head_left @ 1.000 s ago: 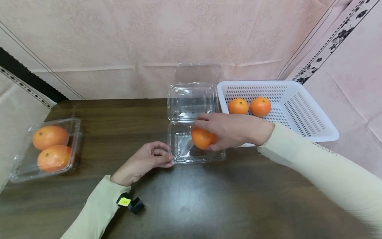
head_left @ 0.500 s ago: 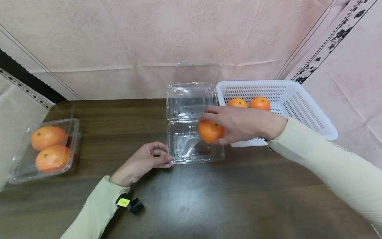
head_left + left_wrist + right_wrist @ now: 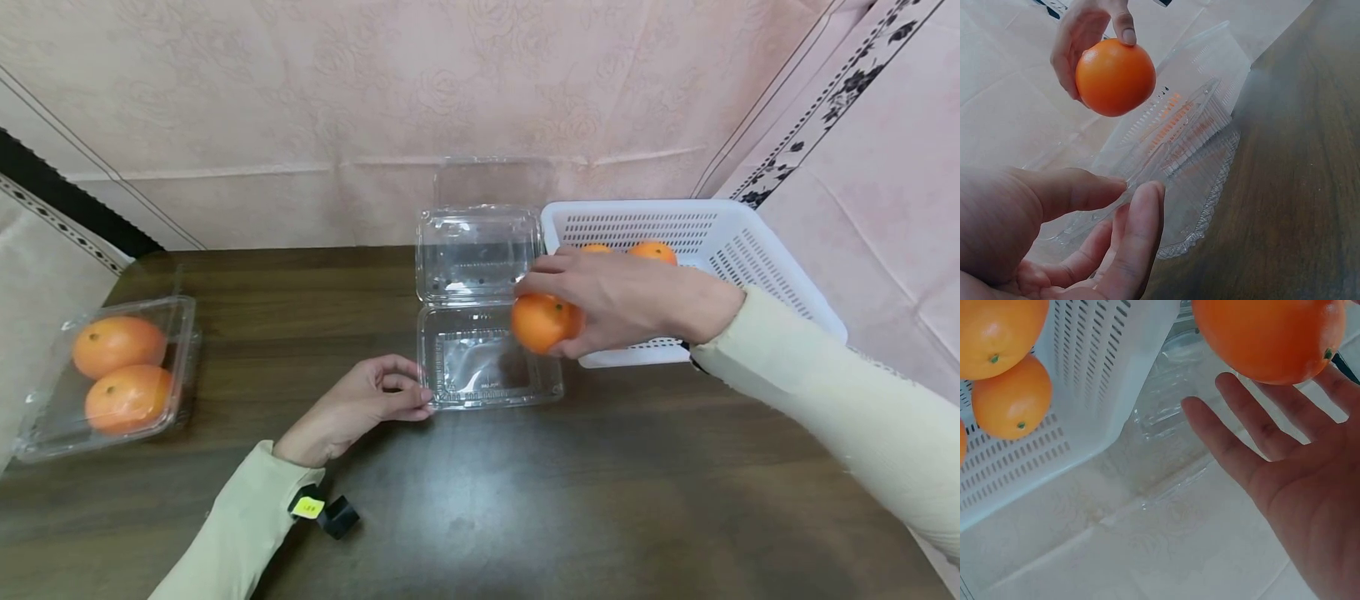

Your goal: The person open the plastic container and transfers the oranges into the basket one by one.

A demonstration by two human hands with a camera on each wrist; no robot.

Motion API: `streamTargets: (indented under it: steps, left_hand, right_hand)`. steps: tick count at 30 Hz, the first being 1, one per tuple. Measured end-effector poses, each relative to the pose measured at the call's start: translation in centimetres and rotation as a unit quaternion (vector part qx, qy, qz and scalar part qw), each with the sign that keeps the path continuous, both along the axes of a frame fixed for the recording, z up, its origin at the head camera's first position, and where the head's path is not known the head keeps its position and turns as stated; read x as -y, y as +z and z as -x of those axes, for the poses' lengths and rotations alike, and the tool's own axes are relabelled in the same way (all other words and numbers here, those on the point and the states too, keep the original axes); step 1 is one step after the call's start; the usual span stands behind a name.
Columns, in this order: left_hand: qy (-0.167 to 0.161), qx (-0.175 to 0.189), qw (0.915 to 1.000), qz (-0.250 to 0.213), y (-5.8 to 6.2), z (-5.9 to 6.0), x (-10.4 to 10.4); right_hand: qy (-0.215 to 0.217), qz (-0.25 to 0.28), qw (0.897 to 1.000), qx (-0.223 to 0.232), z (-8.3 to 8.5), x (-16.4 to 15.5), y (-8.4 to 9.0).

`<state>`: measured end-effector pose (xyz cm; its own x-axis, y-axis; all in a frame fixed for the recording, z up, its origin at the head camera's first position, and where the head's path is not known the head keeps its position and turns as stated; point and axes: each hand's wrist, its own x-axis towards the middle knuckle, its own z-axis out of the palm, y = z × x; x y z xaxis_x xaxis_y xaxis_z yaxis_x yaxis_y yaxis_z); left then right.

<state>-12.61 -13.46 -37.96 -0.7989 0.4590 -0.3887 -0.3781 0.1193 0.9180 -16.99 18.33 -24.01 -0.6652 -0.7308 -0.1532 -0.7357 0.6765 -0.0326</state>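
My right hand [image 3: 630,296] holds an orange [image 3: 546,323] above the right side of an open clear plastic clamshell box [image 3: 480,379]. In the right wrist view that orange [image 3: 1272,337] sits at the top, beyond the fingertips, with the thumb out of sight. My left hand [image 3: 363,404] pinches the near left corner of the box between thumb and forefinger. The left wrist view has this pinch up close, the thumb [image 3: 1079,192] against the thin plastic edge. The box's lid [image 3: 480,254] lies folded back behind its base.
A white slotted basket [image 3: 750,250] stands right of the box, holding oranges [image 3: 652,252] partly hidden by my right hand. At the far left is a closed clear box [image 3: 186,325] with two oranges [image 3: 120,346] inside. Pink patterned cloth [image 3: 450,100] hangs behind the table.
My right hand has moved right and slightly back with the orange, from over the middle of the box's base to its right edge, overlapping the basket more. The left hand keeps its grip.
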Motion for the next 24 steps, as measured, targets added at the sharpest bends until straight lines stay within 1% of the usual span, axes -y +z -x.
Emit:
streamTargets:
  steps: [10,16,24]
  left_hand:
    - [-0.005,-0.004,1.0000,-0.003,-0.1,0.1,0.0]
    - [-0.007,-0.007,0.9999,0.004,0.0,0.0,0.1]
    - [-0.006,-0.008,0.9999,0.008,0.0,0.0,0.1]
  right_hand:
    - [-0.010,0.010,1.000,-0.012,0.2,-1.3,0.7]
    - [-0.005,0.022,1.000,-0.003,0.4,-2.1,1.1]
    - [-0.031,0.016,0.999,0.005,0.3,-3.1,1.6]
